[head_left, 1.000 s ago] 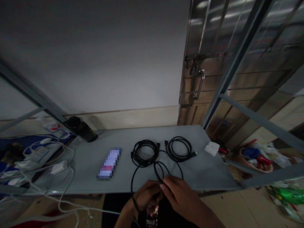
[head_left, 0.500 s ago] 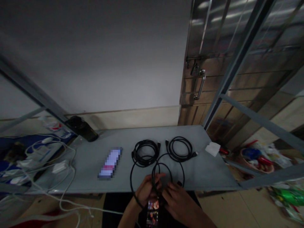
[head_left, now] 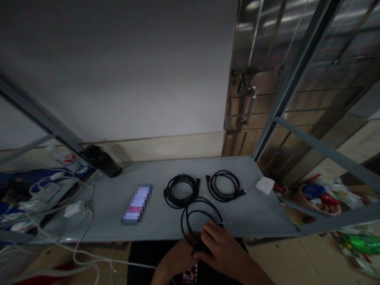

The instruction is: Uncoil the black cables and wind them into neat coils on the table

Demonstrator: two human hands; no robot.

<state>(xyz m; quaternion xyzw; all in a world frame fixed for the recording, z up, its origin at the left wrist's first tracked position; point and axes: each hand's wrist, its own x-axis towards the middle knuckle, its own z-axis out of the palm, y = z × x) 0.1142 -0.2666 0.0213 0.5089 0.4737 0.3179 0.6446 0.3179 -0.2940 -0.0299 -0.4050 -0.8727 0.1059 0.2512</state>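
Observation:
Both my hands meet at the near edge of a grey table (head_left: 261, 213). My left hand (head_left: 181, 255) is closed around a black cable (head_left: 194, 211) whose loops rise onto the table in front of it. My right hand (head_left: 221, 247) lies over the same cable bundle, fingers curled on it. Two coiled black cables lie further back: one (head_left: 181, 190) in the middle, another (head_left: 223, 186) to its right.
A phone (head_left: 137, 204) with a lit screen lies left of the coils. White cables and chargers (head_left: 59, 198) pile up at the left. A dark object (head_left: 101, 160) sits at the back left, a white wad (head_left: 265, 185) at the right edge. A metal door (head_left: 267, 79) stands behind.
The loose cable loop has been gathered into smaller loops closer to my hands. My right hand moved left over the bundle, and both hands dropped slightly toward the table's near edge.

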